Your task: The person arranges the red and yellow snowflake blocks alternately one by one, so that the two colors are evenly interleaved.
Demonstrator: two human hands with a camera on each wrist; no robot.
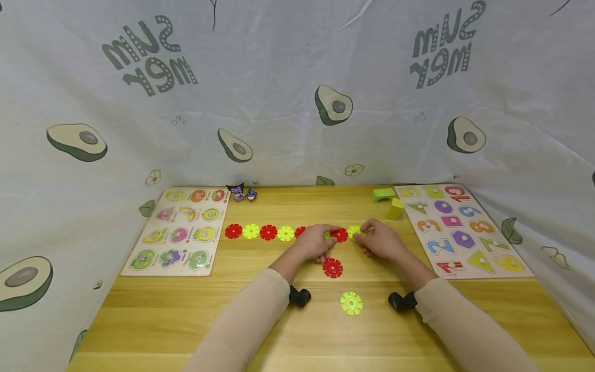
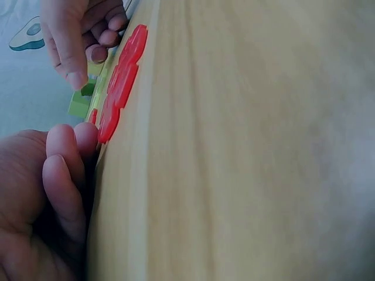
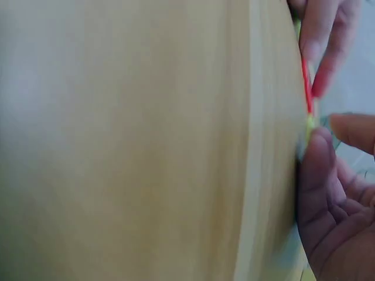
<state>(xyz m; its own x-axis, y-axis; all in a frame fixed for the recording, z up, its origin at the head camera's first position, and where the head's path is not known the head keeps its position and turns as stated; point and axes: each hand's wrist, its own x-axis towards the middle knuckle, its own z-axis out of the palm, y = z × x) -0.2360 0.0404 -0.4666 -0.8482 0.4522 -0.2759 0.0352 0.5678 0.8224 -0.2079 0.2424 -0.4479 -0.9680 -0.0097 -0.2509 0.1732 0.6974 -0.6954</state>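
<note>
Flat, notched plastic discs in red and yellow lie in a row across the wooden table. My left hand [image 1: 317,242] holds a red notched disc [image 1: 340,234] near the row's right end, index finger at its top edge and thumb at its lower left. To its right is a yellow notched disc [image 1: 354,231]. My right hand [image 1: 378,239] is at that disc's right edge, thumb tip against it and index finger lifted in the right wrist view. The left hand covers part of the row. Closer to me lie a loose red disc [image 1: 332,268] and a yellow disc [image 1: 350,304].
A fruit puzzle board [image 1: 204,258] lies at the left and a number-and-shape board [image 1: 448,268] at the right. Behind the right hand stand a green arch block [image 1: 383,194] and a yellow-green block [image 1: 395,208]. Small purple figures [image 1: 237,193] stand at the back left, before a printed cloth [image 1: 279,77].
</note>
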